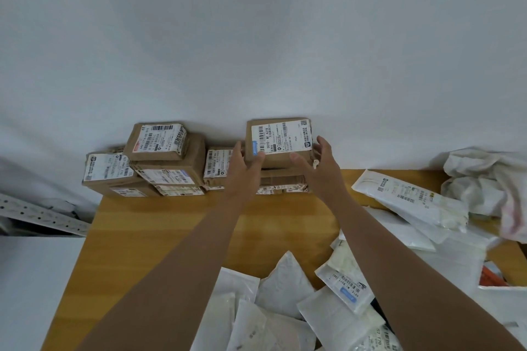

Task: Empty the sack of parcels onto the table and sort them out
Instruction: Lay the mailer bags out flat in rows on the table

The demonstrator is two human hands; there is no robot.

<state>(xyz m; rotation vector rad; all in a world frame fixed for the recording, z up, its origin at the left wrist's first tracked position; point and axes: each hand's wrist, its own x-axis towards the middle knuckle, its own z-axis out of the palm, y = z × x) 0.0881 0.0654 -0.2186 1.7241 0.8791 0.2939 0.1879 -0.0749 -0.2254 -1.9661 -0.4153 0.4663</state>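
A brown cardboard box with a white shipping label lies on top of the right-hand stack of boxes against the wall. My left hand grips its left edge, thumb on the label and fingers behind the side. My right hand is at the box's right front corner, fingers spread and nearly straight, thumb by the front edge. More taped boxes stand stacked to the left. White plastic mailers lie heaped at the near edge. The crumpled white sack rests at the far right.
The wooden table has bare surface in its left and middle part. A long white mailer lies at the right next to the sack. A perforated metal rail runs left of the table. A white wall rises behind the stacks.
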